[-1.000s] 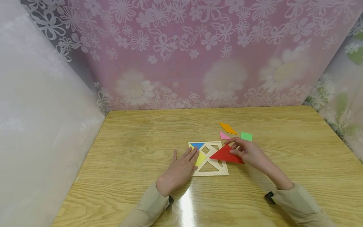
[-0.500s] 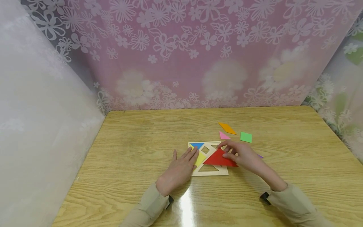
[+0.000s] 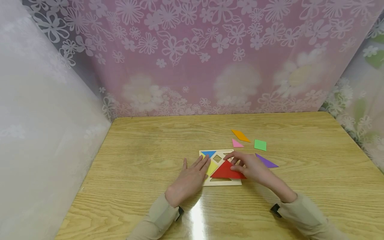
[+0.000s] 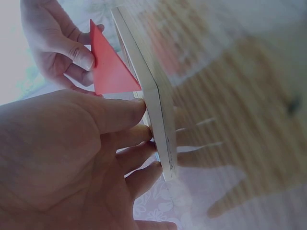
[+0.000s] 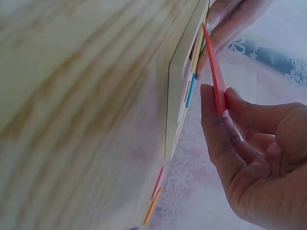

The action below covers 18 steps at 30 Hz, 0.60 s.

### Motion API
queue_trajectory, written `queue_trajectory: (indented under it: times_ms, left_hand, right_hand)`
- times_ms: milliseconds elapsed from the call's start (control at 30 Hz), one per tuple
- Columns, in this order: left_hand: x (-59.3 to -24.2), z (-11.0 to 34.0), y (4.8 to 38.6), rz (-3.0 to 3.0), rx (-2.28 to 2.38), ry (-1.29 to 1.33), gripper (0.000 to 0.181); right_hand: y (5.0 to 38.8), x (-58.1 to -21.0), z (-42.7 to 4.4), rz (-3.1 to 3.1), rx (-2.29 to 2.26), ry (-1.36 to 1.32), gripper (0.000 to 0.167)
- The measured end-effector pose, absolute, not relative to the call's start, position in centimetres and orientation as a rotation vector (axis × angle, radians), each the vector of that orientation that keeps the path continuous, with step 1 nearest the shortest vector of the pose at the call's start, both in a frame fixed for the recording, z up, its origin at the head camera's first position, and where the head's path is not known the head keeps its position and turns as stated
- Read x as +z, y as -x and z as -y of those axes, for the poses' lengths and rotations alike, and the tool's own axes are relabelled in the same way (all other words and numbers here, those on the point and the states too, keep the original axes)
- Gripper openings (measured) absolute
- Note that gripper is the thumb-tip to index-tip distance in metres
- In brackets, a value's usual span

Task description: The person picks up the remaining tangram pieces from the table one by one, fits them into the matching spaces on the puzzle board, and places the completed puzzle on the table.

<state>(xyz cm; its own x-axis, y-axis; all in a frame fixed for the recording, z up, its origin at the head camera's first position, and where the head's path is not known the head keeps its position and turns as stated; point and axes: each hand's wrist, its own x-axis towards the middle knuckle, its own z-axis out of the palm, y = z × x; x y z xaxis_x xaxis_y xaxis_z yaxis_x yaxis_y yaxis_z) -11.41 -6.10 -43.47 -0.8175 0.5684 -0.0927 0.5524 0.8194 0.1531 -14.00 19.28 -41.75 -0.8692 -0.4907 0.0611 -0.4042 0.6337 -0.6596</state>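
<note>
My right hand (image 3: pixel 252 168) pinches a red triangle piece (image 3: pixel 227 170) between thumb and fingers, over the right half of a wooden puzzle board (image 3: pixel 220 183). In the right wrist view the red triangle (image 5: pixel 215 72) is tilted and stands off the board's face. With straight fingers my left hand (image 3: pixel 189 178) rests on the board's left side. Partly under those fingers, a yellow triangle (image 3: pixel 212 169) and a blue triangle (image 3: pixel 208 153) sit in the board. A diamond-shaped cutout and a triangular cutout show bare; the red piece hides part of the board.
Beyond the board lie an orange parallelogram (image 3: pixel 241 135), a pink triangle (image 3: pixel 237 143) and a green square (image 3: pixel 260 145). A purple triangle (image 3: pixel 267 161) lies to the right, beside my right hand. The wooden table (image 3: pixel 144 150) meets a floral curtain (image 3: pixel 186 76) at the back.
My right hand has carried the red triangle left and nearer to me over the board, uncovering the purple triangle. The left hand has stayed put.
</note>
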Motion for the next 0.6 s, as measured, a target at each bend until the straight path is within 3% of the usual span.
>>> queue_trajectory:
  times_ms: [600]
  left_hand:
    - [-43.4,6.0,11.4,-2.884,0.132,-0.893,0.055]
  right_hand:
    - [14.2,-42.2,-18.2,-2.723,-0.981,0.76,0.029]
